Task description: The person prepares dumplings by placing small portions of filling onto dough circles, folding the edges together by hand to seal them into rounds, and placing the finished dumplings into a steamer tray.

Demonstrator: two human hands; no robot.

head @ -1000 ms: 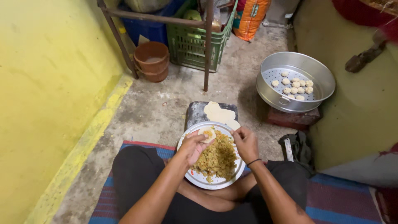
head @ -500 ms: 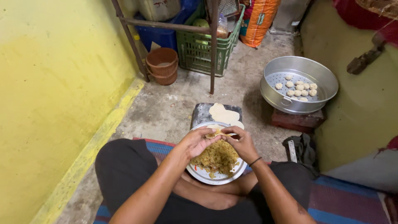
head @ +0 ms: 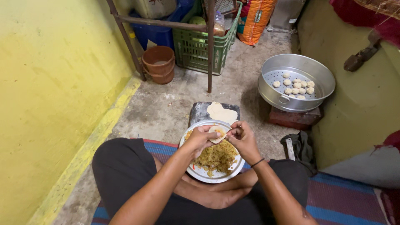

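Judging from the dumplings (head: 296,85) already laid in the steamer (head: 266,89), work is part done: one filled wrapper (head: 217,134) is cupped in the left hand (head: 203,137), pinched by the right hand (head: 243,139), while filling (head: 216,157) and wrappers (head: 221,112) remain.

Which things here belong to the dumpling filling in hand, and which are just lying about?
In use:
left hand and right hand, together holding a filled wrapper
plate of filling
spare wrappers
steamer tray with finished dumplings

Lying about:
clay pots
green crate
orange sack
dark cloth
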